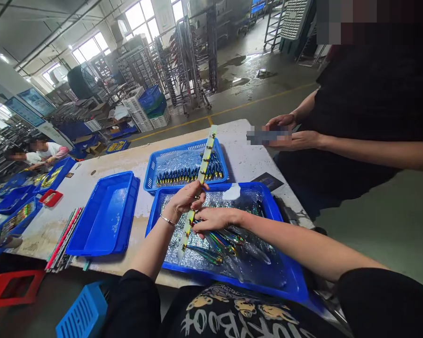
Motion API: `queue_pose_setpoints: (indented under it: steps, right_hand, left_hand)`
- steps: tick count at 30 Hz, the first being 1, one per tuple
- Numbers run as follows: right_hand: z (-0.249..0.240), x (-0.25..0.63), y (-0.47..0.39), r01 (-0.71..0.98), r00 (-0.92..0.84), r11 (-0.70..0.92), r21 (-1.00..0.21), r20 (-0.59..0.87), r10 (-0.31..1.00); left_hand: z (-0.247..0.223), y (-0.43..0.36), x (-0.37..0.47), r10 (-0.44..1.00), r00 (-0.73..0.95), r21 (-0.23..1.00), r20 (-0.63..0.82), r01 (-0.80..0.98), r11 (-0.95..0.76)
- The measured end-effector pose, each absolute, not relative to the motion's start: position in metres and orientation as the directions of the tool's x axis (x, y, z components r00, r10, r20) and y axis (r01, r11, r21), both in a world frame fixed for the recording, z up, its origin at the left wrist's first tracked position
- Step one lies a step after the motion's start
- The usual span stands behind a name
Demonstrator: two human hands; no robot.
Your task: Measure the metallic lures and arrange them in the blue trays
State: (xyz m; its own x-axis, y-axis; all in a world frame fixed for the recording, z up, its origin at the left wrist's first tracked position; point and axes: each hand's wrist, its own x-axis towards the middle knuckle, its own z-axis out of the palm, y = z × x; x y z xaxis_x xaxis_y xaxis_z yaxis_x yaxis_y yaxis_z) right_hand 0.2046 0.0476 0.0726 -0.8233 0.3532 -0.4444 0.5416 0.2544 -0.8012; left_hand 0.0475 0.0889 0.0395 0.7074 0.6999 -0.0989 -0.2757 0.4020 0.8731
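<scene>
My left hand (187,197) grips a long pale strip (204,162) that runs from over the near blue tray up past the far one, with small yellow and dark pieces clipped along it. My right hand (211,218) pinches the strip's lower part just under the left hand. Both hands hover over the near blue tray (296,286), which is lined with clear film and holds several shiny green fishing lures (211,253). The far blue tray (151,164) holds a row of dark and gold lures.
An empty blue tray (105,216) lies to the left beside a bundle of thin rods (61,241). A person in black stands at the table's right end, hands (291,134) holding something. Other people sit at far left. Red crate (12,286) and blue basket (81,312) sit below.
</scene>
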Motion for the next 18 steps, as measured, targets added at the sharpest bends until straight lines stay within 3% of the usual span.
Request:
queue_pose_setpoints:
  steps: [3,5,7,11,13,18]
  right_hand:
    - [0.081,0.210,0.046,0.571,-0.820,0.437,-0.695,-0.500,0.277]
    - [0.081,0.215,0.040,0.557,-0.817,0.625,-0.547,-0.494,0.297]
    - [0.077,0.218,0.034,0.542,-0.825,0.697,-0.469,-0.453,0.337]
    - [0.061,0.214,0.023,0.524,-0.852,0.591,-0.613,-0.369,0.372]
    - [0.051,0.210,0.018,0.520,-0.854,0.586,-0.622,-0.362,0.374]
    - [0.024,0.215,0.014,0.441,-0.897,0.572,-0.692,-0.347,0.272]
  left_hand:
    - [0.043,0.087,0.043,0.638,0.752,0.872,-0.167,-0.189,0.452]
    - [0.048,0.086,0.038,0.603,0.768,0.869,-0.217,-0.129,0.477]
    - [0.054,0.083,0.036,0.607,0.755,0.871,-0.250,-0.098,0.481]
    - [0.067,0.076,0.046,0.689,0.678,0.878,-0.256,-0.135,0.459]
    - [0.072,0.072,0.056,0.697,0.677,0.875,-0.237,-0.163,0.456]
    - [0.071,0.071,0.069,0.695,0.673,0.821,-0.253,-0.230,0.522]
